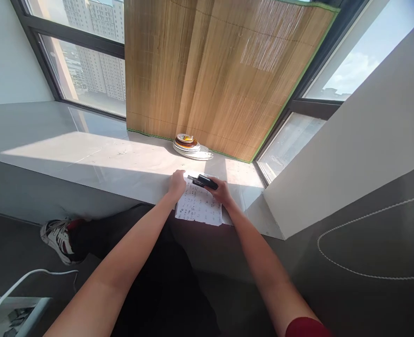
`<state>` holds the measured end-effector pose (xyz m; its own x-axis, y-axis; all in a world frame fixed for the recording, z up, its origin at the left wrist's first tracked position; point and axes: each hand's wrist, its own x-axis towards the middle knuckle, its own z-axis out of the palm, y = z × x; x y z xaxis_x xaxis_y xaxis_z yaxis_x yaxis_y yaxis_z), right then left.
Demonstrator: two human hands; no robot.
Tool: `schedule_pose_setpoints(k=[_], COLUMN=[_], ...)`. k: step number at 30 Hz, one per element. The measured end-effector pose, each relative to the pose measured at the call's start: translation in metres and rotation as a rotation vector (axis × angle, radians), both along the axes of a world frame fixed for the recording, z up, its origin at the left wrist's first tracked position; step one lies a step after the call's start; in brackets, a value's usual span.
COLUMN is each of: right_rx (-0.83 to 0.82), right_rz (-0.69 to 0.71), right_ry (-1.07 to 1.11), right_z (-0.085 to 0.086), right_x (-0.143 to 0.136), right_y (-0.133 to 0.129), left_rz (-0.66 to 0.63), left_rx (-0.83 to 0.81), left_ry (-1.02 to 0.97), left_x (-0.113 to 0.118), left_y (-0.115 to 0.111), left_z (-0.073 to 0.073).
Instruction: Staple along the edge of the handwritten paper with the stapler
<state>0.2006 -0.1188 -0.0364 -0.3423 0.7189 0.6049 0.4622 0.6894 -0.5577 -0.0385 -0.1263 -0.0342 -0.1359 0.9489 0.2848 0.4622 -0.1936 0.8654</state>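
Note:
A white sheet of paper [198, 206] covered in handwriting lies on the window ledge, its torn lower edge reaching over the ledge's front. My left hand [177, 182] is closed on the paper's upper left edge. In my right hand [221, 191] is a black stapler [207, 181], held above the upper part of the sheet with its jaws pointing left toward my left hand. The jaws look apart. Whether more than one sheet lies there, I cannot tell.
Behind the paper, a stack of plates [187, 146] stands on the sunlit ledge [115, 154]. A bamboo blind [207, 70] hangs over the window. At lower left are a white cable [20, 279] and a shoe [57, 241]; a beaded cord [336, 264] loops at right.

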Motion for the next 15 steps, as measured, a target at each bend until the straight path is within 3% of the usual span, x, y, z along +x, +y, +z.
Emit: schedule_pose_setpoints(k=[2, 4, 8, 11, 15], right_rx=[0.136, 0.285, 0.469, 0.504, 0.532], right_rz=[-0.038, -0.044, -0.026, 0.013, -0.007], right_ry=[0.059, 0.023, -0.214, -0.372, -0.38], right_z=[0.0, 0.002, 0.008, 0.01, 0.008], right_x=[0.001, 0.001, 0.0, -0.001, 0.0], right_y=[-0.001, -0.002, -0.005, -0.006, -0.006], left_rz=[0.024, -0.02, -0.27, -0.417, -0.35], left_rx=[0.129, 0.122, -0.227, -0.332, -0.331], left_ry=[-0.181, -0.429, -0.932, -1.006, -1.066], left_x=[0.003, 0.007, 0.011, 0.011, 0.007], left_y=[-0.001, 0.001, 0.007, 0.009, 0.01], left_z=[0.004, 0.007, 0.009, 0.008, 0.009])
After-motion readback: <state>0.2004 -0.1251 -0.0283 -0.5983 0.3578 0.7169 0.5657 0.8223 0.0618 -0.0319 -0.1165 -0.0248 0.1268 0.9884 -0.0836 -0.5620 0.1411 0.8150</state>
